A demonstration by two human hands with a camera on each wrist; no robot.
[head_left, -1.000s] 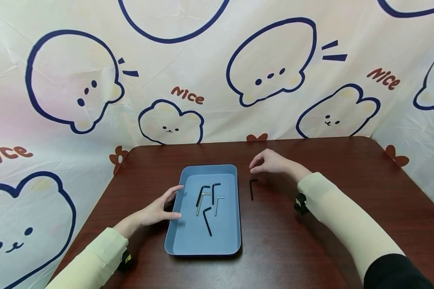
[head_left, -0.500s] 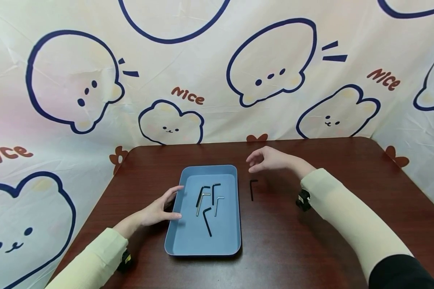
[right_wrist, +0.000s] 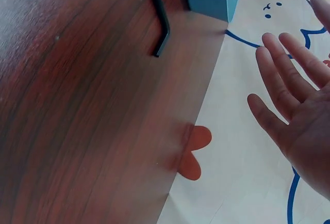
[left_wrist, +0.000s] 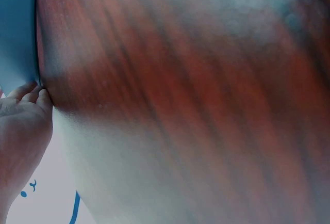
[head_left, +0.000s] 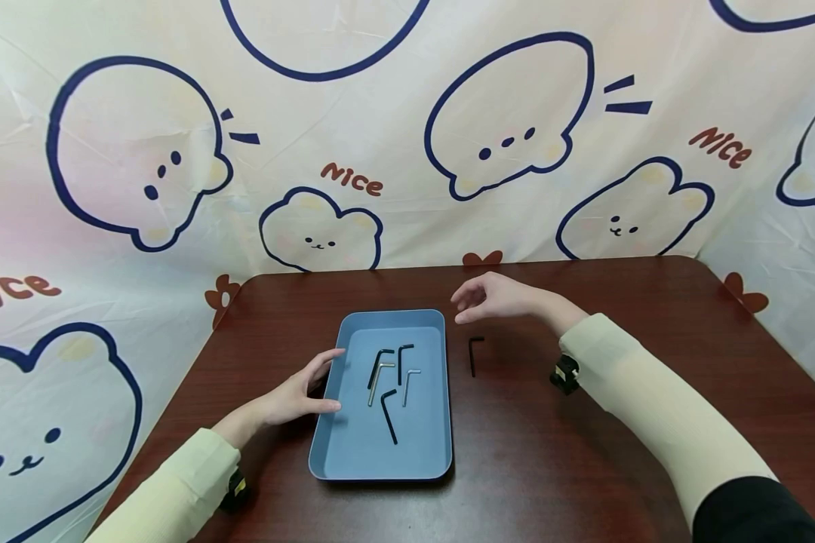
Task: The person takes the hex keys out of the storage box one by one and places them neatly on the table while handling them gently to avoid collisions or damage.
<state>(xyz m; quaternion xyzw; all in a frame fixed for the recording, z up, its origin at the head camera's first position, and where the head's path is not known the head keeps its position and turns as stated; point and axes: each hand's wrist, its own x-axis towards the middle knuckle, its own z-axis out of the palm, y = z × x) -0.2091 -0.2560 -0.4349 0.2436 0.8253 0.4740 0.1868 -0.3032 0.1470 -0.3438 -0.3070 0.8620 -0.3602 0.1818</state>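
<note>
In the head view my left hand [head_left: 292, 392] touches the left rim of a blue rectangular tray [head_left: 353, 456], thumb and index finger spread along it. The left wrist view shows several of its fingertips against the tray's wall [left_wrist: 20, 38]. Inside the tray lie several L-shaped hex keys, among them a black hex key [head_left: 389, 418] and a silver hex key [head_left: 407, 388]. Another black hex key [head_left: 472, 358] lies on the table right of the tray. My right hand [head_left: 496, 296] hovers just beyond it, holding nothing, its fingers extended in the right wrist view.
The dark brown wooden table [head_left: 550, 467] carries the tray. A cream cloth with cartoon bears [head_left: 319, 230] hangs behind the table's far edge and along both sides. Black wrist cameras sit on both sleeves.
My right hand has moved a little left and away, from above the loose black hex key toward the tray's far right corner, its fingers spreading. The left hand, tray and hex keys stay put.
</note>
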